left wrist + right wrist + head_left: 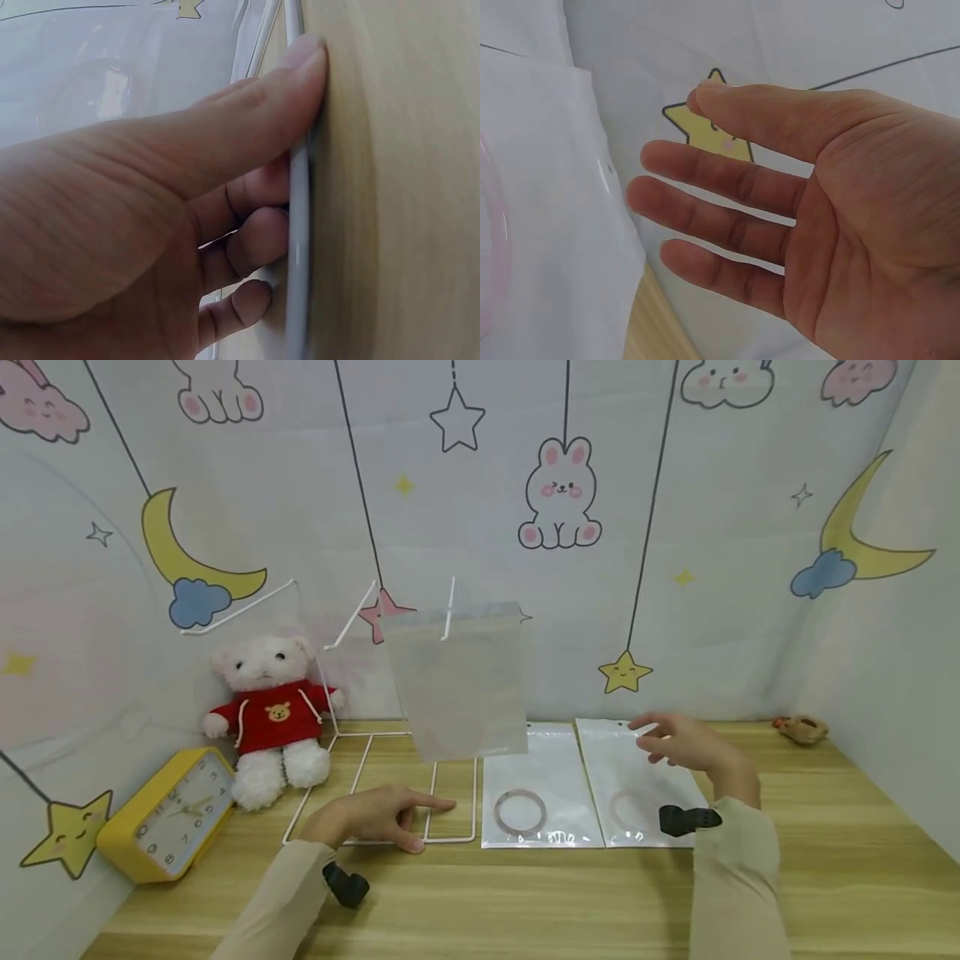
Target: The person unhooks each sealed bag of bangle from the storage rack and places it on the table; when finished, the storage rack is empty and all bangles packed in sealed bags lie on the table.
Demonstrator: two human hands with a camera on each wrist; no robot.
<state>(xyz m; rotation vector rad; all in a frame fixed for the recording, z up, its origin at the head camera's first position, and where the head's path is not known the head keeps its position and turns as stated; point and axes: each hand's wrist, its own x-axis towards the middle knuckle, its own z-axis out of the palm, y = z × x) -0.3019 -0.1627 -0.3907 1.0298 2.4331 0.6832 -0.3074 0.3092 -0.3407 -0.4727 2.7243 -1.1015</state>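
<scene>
Left hand [378, 816]: thumb across the front wire of the white rack [476, 802], index finger stretched over its base, the others loosely bent; how hard it presses I cannot tell. A sideways push could drag the rack along the bench [525, 902].
Right hand [686, 745]: fingers spread and slightly bent, holding nothing, above the top end of the right bag [607, 760]; whether a fingertip touches is unclear.
Right bag: lies flat below the right hand. Slick film against the bench may offer little edge, so a pinch could slip or crease the top.
Middle bag [551, 756]: flat between the hands, close beside the right one; a wide sweep could shift both.
Ring [497, 812]: low in the middle bag; its weight could make the film sag or twist if raised.
Hanging bag [465, 693]: beyond and between the hands, apparently on the rack's right prong [450, 610]; a knock could set it swinging or slide it off.
Bear [273, 718]: beyond the left hand, close beside the rack; a twisting rack could topple it.
</scene>
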